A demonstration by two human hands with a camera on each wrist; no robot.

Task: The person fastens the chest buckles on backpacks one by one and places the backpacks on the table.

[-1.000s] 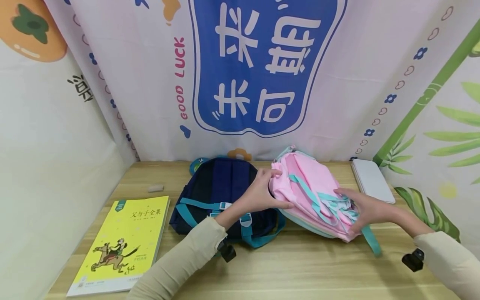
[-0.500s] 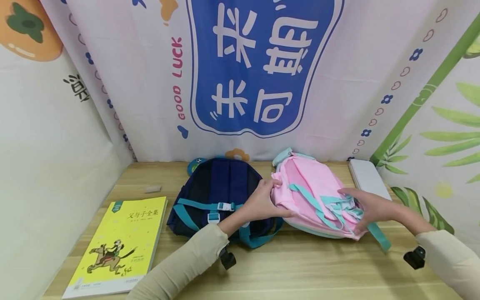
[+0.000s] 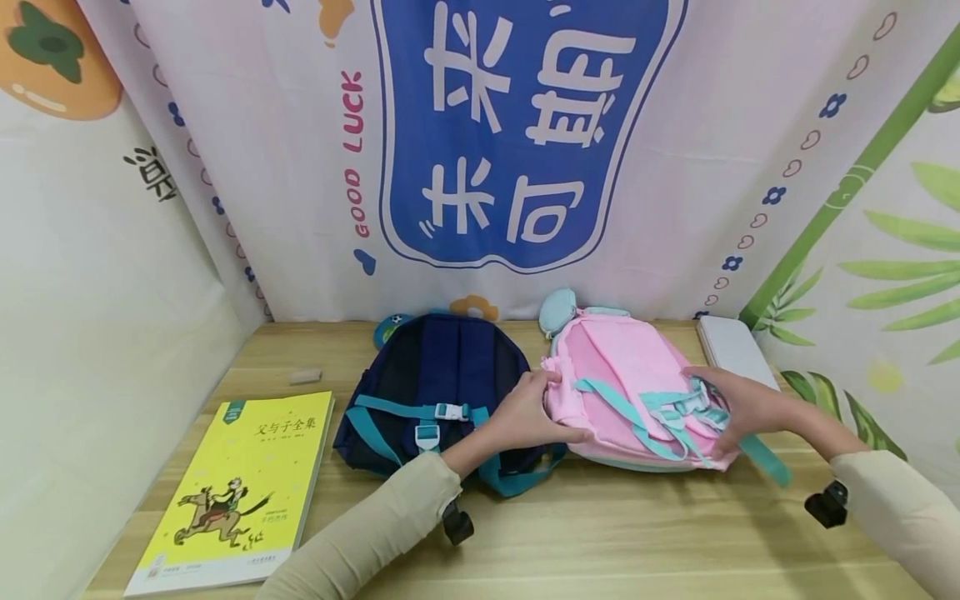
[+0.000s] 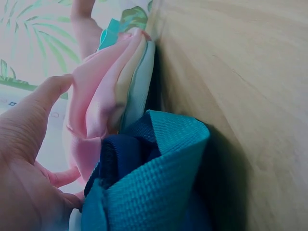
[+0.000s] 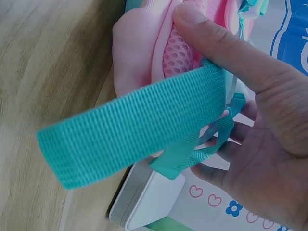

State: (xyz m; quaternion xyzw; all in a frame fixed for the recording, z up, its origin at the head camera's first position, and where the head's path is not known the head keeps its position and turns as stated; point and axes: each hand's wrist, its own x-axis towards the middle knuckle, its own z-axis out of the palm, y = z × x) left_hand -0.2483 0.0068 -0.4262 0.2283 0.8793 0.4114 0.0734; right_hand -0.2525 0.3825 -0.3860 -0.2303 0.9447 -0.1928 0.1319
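Note:
A pink backpack (image 3: 626,350) with turquoise straps lies on the table, straps upward. My left hand (image 3: 531,412) holds its left side, thumb toward the near edge. On the opposite side, my right hand (image 3: 746,406) grips the lower right corner. The thumb (image 5: 211,36) presses the pink mesh in the right wrist view, while a loose turquoise strap end (image 5: 134,127) sticks out past the hand. A round light-blue pouch (image 3: 557,312) sits at the bag's far left corner. Close beside my left hand lies a navy backpack (image 3: 438,358) with teal straps (image 4: 154,178).
A yellow book (image 3: 240,467) lies at the left of the wooden table (image 3: 600,533), with a small beige block (image 3: 305,377) behind it. A flat white case (image 3: 738,350) stands at the back right. Printed curtains (image 3: 300,208) border the table.
The pink backpack has turned a little and settled flatter, its near end shifting right with both hands on it. The round pouch has swung into fuller view at the far left corner.

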